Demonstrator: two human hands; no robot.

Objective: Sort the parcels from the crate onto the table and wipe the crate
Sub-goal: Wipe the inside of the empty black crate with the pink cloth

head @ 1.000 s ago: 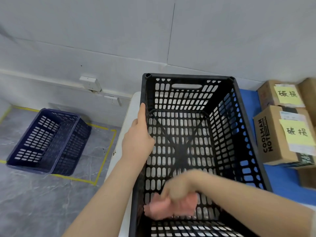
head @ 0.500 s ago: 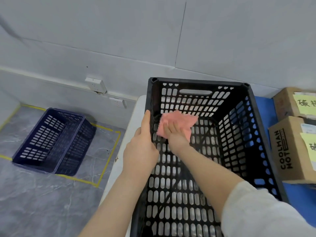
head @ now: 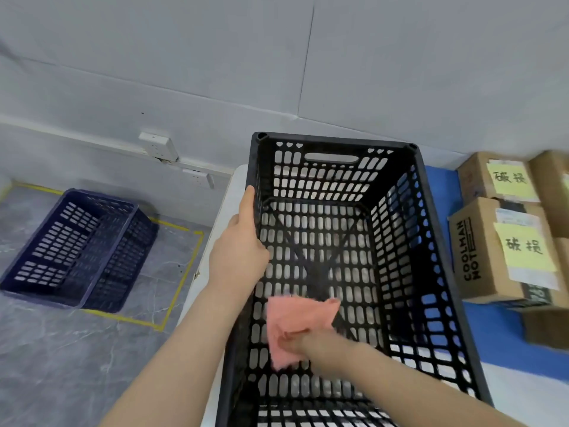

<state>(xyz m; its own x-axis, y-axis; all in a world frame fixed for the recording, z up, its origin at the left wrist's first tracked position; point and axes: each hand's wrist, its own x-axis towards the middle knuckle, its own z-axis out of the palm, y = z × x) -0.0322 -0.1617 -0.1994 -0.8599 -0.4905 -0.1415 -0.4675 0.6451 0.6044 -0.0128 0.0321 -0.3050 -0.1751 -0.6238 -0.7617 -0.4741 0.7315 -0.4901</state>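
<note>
Pink cloth (head: 297, 322): bunched under the right hand (head: 311, 343), whose blurred fingers seem curled into it, low at the near left inside.
Left hand (head: 240, 257): thumb along the rim, fingers gripping outside, likely steadying the black crate (head: 431, 241) against wiping.
Room: nothing inside but the cloth; floor and far wall are free for strokes.
Parcels (head: 492, 257): on the blue table (head: 508, 334), just right of the crate.

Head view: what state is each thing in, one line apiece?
Black perforated plastic crate, upright on table, no parcels inside.
Pink cloth, crumpled, inside crate.
Left hand, grips crate's left rim.
Right hand, grips cloth.
Dark blue plastic crate, on floor, empty.
Brown cardboard boxes, closed, yellow notes attached.
</note>
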